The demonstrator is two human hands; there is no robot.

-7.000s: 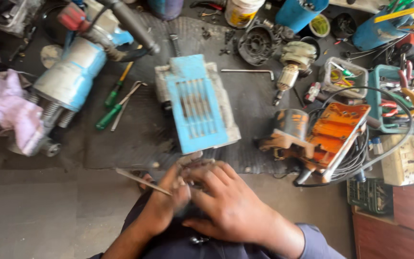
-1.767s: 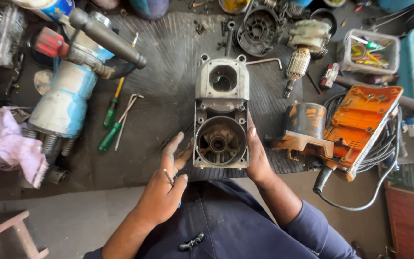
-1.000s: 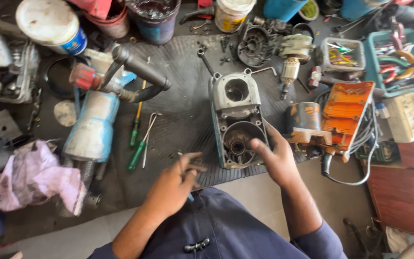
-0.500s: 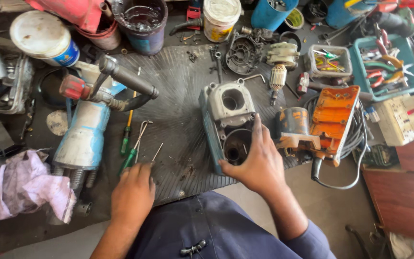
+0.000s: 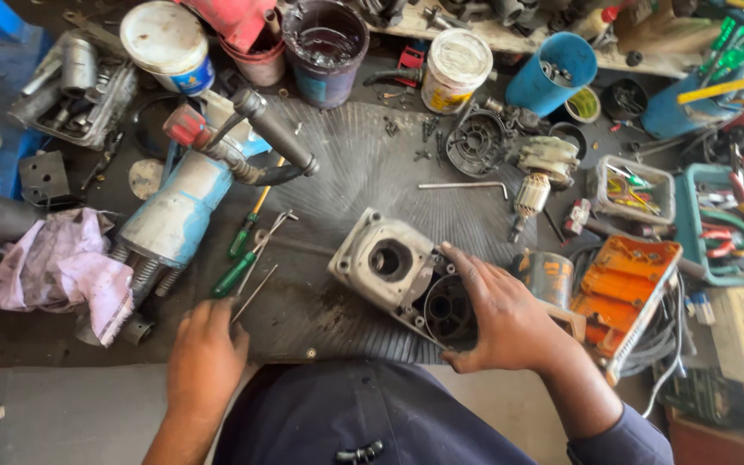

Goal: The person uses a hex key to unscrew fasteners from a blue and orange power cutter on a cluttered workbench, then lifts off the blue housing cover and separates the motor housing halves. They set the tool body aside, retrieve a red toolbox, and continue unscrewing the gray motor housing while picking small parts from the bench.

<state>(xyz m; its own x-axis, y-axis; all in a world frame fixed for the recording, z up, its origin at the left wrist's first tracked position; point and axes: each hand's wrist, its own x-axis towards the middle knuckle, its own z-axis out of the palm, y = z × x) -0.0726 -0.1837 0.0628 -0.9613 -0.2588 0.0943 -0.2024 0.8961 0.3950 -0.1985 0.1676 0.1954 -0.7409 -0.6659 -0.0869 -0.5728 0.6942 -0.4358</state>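
Observation:
My right hand point(image 5: 501, 317) lies over the near end of a grey metal motor housing point(image 5: 381, 263), fingers spread across its round opening. The housing lies tilted on a dark ribbed rubber mat point(image 5: 363, 168). My left hand point(image 5: 204, 349) rests palm down on the mat's near left edge. Its fingertips touch the near end of a thin metal rod point(image 5: 256, 293). Two green-handled screwdrivers point(image 5: 234, 274) lie just beyond the rod.
A large blue-and-white power tool point(image 5: 178, 211) lies to the left beside a pink cloth point(image 5: 62, 267). An armature point(image 5: 529, 196), an Allen key point(image 5: 462, 185) and an orange casing point(image 5: 635, 284) sit to the right. Cans and tubs point(image 5: 325, 43) line the far edge, and a teal tray of pliers point(image 5: 734, 224) sits at the right.
My right hand has turned the housing from upright to slanted, its top end now pointing left. My left hand has come down to the mat by the thin rod.

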